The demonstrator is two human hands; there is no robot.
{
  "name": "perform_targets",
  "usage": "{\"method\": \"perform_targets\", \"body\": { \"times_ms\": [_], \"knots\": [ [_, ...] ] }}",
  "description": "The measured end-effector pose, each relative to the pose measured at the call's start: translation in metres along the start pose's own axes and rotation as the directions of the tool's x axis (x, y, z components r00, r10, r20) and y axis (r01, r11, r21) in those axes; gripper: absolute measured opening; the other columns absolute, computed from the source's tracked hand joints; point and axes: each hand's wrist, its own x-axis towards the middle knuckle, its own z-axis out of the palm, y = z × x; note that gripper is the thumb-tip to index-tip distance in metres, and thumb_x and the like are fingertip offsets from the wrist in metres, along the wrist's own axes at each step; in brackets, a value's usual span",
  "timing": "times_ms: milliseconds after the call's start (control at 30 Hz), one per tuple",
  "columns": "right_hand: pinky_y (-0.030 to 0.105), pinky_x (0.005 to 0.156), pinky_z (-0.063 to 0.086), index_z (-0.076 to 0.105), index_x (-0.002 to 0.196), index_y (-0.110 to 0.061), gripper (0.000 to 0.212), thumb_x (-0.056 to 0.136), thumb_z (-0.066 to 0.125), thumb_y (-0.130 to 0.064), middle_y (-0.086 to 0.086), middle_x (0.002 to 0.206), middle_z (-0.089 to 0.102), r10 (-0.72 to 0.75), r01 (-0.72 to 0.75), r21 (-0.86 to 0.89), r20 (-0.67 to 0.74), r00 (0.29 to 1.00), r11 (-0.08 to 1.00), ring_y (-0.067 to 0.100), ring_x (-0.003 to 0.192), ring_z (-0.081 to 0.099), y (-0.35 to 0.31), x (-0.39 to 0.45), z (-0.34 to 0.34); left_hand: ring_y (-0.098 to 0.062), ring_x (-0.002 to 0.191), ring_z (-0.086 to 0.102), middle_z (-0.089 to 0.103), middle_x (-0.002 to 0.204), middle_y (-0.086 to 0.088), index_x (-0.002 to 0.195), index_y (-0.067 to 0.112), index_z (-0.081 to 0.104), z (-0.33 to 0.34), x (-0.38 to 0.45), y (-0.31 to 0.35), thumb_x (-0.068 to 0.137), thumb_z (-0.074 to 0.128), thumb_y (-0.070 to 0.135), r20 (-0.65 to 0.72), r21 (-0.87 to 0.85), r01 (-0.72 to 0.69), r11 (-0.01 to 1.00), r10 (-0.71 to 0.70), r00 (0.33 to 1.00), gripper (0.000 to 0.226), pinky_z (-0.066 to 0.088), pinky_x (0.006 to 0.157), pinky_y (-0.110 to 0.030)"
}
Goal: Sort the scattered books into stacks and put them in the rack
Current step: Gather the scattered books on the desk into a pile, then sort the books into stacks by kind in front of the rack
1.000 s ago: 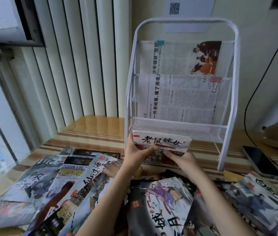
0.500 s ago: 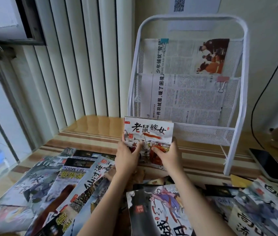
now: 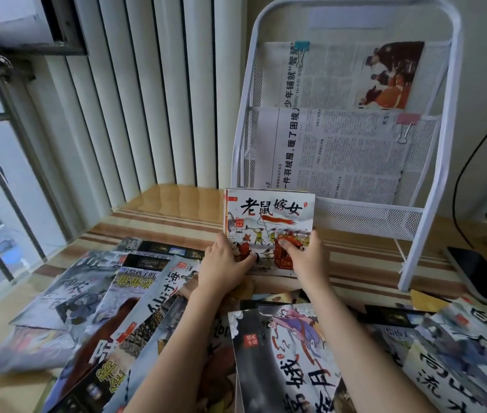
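I hold a small stack of picture books [image 3: 269, 217] upright on the table, its white cover with black brush lettering facing me. My left hand [image 3: 225, 263] grips the lower left edge and my right hand [image 3: 307, 257] grips the lower right edge. The stack stands just in front of the left half of the white wire-mesh rack [image 3: 432, 180], whose upper two tiers hold clipped newspapers. The lowest mesh tier [image 3: 367, 219] shows nothing inside. Several scattered books [image 3: 111, 296] lie fanned out on the left, and more of them [image 3: 289, 359] lie near me and to the right.
A dark phone [image 3: 483, 277] lies face up at the right, beside the rack's foot. A black cable [image 3: 462, 174] hangs down the wall behind it. White vertical blinds and a window frame close off the left side. The wooden striped table [image 3: 161, 216] carries everything.
The stack, held tilted low by the rack's bottom tier, has been stood upright and shifted left. Both hands have stayed on its lower edge. The view has moved closer to the rack.
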Motion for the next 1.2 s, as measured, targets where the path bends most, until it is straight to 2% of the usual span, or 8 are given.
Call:
{"method": "perform_targets", "body": {
  "times_ms": [200,367,500,633,833,933,1033,1200],
  "knots": [
    [0.032,0.078,0.048,0.032,0.126,-0.005,0.057,0.088,0.062,-0.035,0.015,0.125,0.052,0.113,-0.103,-0.09,0.12,0.986,0.991,0.031,0.113,0.054,-0.002,0.0,-0.008,-0.031,0.109,0.055,0.039,0.142,-0.015,0.151,0.015,-0.005,0.004,-0.001,0.002,0.089,0.046,-0.001,-0.072,0.083,-0.062,0.995,0.069,0.995,0.081,0.044,0.071,-0.034],
    [0.039,0.104,0.037,-0.001,0.148,-0.007,0.076,0.095,0.052,-0.019,0.016,0.15,0.029,0.157,-0.11,-0.156,0.332,0.93,0.982,0.031,0.135,0.035,-0.004,0.0,-0.007,-0.032,0.108,0.051,0.044,0.133,-0.017,0.151,0.011,-0.003,0.001,0.0,0.001,0.085,0.041,-0.007,-0.12,0.001,0.015,1.0,-0.015,0.993,0.082,0.041,0.074,-0.032],
    [0.037,0.082,0.049,0.021,0.138,-0.005,0.059,0.09,0.054,-0.018,0.013,0.12,0.049,0.178,-0.138,-0.157,0.278,0.944,0.978,0.026,0.104,0.053,-0.003,0.0,-0.004,-0.034,0.121,0.042,0.038,0.139,-0.018,0.15,0.004,-0.006,0.001,-0.002,0.003,0.086,0.042,-0.003,-0.059,-0.013,0.021,1.0,-0.022,0.998,0.081,0.04,0.087,-0.036],
    [0.027,0.061,0.042,0.04,0.119,-0.006,0.033,0.088,0.052,-0.01,0.002,0.1,0.051,0.075,-0.085,-0.203,-0.059,0.995,0.976,0.018,0.085,0.054,-0.01,-0.002,-0.015,-0.034,0.134,0.023,0.028,0.147,-0.018,0.149,0.002,-0.004,-0.006,-0.008,0.013,0.084,0.04,-0.008,-0.156,-0.026,0.029,0.999,-0.033,0.987,0.079,0.023,0.111,-0.039],
    [0.024,0.048,0.04,0.058,0.088,-0.013,0.011,0.091,0.047,-0.011,0.0,0.074,0.06,-0.061,0.046,-0.361,-0.029,0.998,0.931,0.013,0.059,0.053,-0.023,-0.018,-0.063,-0.022,0.106,0.057,0.06,0.122,-0.009,0.124,0.012,0.053,-0.034,-0.034,0.027,0.084,0.04,-0.007,-0.282,-0.098,-0.127,0.987,0.095,0.955,0.046,0.051,0.091,-0.038],
    [0.029,0.066,0.053,0.06,0.102,-0.019,0.014,0.092,0.051,-0.024,-0.005,0.097,0.065,-0.047,0.116,-0.444,0.162,0.986,0.889,0.011,0.074,0.06,-0.02,-0.061,-0.099,-0.014,0.084,0.065,0.069,0.103,-0.001,0.108,0.017,0.062,-0.045,-0.067,0.032,0.091,0.053,0.022,-0.047,-0.174,-0.156,0.972,0.15,0.987,0.02,0.058,0.075,-0.037],
    [0.044,0.093,0.047,0.045,0.132,-0.023,0.049,0.09,0.049,-0.047,-0.003,0.125,0.055,0.085,0.077,-0.59,0.242,0.967,0.804,0.02,0.109,0.056,-0.002,-0.11,-0.129,-0.014,0.098,0.061,0.062,0.116,0.001,0.125,0.019,0.053,-0.049,-0.102,0.033,0.083,0.058,0.055,0.278,-0.2,-0.122,0.972,0.175,0.944,0.056,0.055,0.086,-0.037],
    [0.058,0.107,0.029,0.022,0.146,-0.021,0.083,0.083,0.033,-0.073,0.006,0.151,0.032,0.255,-0.089,-0.634,0.175,0.951,0.769,0.032,0.136,0.032,0.029,-0.143,-0.176,-0.021,0.118,0.048,0.052,0.131,-0.004,0.131,0.017,0.047,-0.057,-0.148,0.033,0.088,0.059,0.041,-0.02,-0.077,-0.101,0.992,0.1,0.995,0.051,0.042,0.1,-0.036]
  ]
}}
